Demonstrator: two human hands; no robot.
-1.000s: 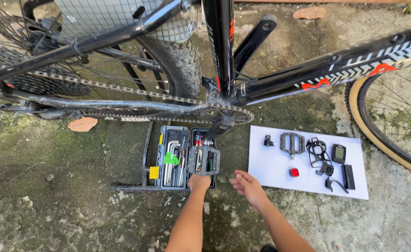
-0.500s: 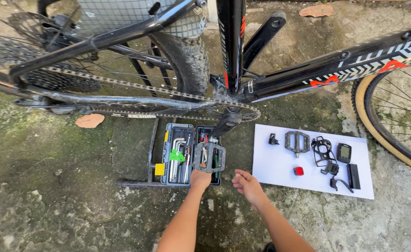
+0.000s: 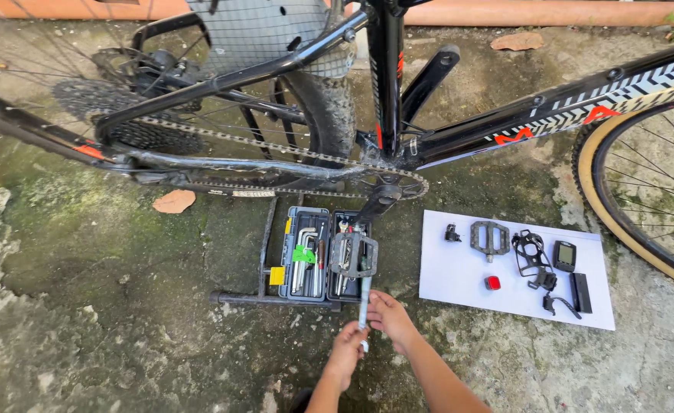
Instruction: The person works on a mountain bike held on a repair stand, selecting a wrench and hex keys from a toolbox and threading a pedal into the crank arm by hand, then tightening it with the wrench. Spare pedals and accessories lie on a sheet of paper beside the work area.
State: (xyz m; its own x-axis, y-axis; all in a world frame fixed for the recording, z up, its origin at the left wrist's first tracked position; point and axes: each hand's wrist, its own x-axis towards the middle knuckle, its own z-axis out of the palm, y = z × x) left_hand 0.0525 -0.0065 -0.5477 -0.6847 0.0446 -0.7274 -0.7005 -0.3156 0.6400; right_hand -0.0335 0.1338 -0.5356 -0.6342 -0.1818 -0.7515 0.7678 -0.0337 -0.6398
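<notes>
Both my hands are closed around a slim silver wrench (image 3: 364,298): my left hand (image 3: 348,353) grips its near end, my right hand (image 3: 387,315) just beside it, higher on the shaft. The wrench's far end meets the black pedal (image 3: 354,255) on the crank, right over the open tool case (image 3: 314,254). Bare concrete lies open to my left; the white sheet (image 3: 459,287) with loose parts sits close on my right. The wrench head is hidden at the pedal. Beyond, the bicycle frame (image 3: 387,84) is cut off.
</notes>
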